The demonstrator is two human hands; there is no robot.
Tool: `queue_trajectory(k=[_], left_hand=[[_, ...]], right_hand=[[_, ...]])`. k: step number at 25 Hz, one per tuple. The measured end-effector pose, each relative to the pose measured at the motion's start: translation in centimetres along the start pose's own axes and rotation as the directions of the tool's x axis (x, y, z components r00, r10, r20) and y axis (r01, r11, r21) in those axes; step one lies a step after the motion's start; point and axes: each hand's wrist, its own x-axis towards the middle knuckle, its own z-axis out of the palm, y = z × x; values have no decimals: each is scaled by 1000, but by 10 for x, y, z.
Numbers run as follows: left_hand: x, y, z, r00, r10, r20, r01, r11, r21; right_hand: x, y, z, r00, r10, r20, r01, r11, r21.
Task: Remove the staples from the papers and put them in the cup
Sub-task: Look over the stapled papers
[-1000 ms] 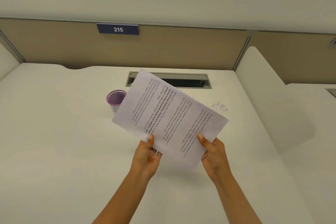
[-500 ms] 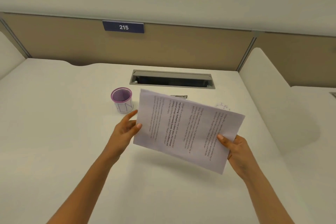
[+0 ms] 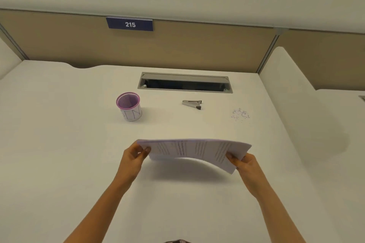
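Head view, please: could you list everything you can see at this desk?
desk: one, white, foreground
papers: one sheaf, white, printed, held above the desk
cup: one, purple mesh, back left
staple remover: one, silver, back centre
staples: one loose pile, greyish, back right
cable slot: one, grey, back edge
number plate: one, blue, on beige partition
left hand: one, pinches papers' left edge
right hand: one, grips papers' right corner
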Motion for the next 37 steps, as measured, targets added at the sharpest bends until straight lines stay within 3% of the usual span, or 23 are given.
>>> queue_trajectory(k=[4, 10, 17, 28, 30, 32, 33, 35, 37], left_hand=[[-6, -12, 8, 999, -41, 12, 41, 997, 62], [16, 2, 3, 992, -125, 33, 123, 991, 50], [8, -8, -13, 936, -347, 59, 344, 938, 54], [-26, -37, -37, 858, -511, 45, 510, 859, 31], [-23, -32, -39, 897, -433, -86, 441, 887, 133], [-14, -18, -38, 957, -174, -230, 252, 895, 369], [-7, -8, -35, 974, -18, -225, 127, 869, 479], [12, 16, -22, 986, 150, -71, -87, 833, 547], [35, 36, -1, 980, 128, 153, -190, 831, 523]], right_hand=[[1, 23, 6, 998, 68, 6, -67, 997, -23], [17, -3, 3, 992, 114, 54, -109, 991, -79], [19, -37, 9, 984, 146, 102, -143, 989, -43], [13, -35, 31, 970, 197, 144, -185, 978, -96], [15, -36, 33, 963, 211, 167, -195, 975, -106], [17, -37, 36, 954, 218, 204, -195, 973, -127], [19, -38, 38, 951, 219, 218, -193, 972, -135], [22, -40, 44, 944, 223, 242, -190, 970, -151], [27, -43, 50, 936, 226, 269, -180, 966, -183]])
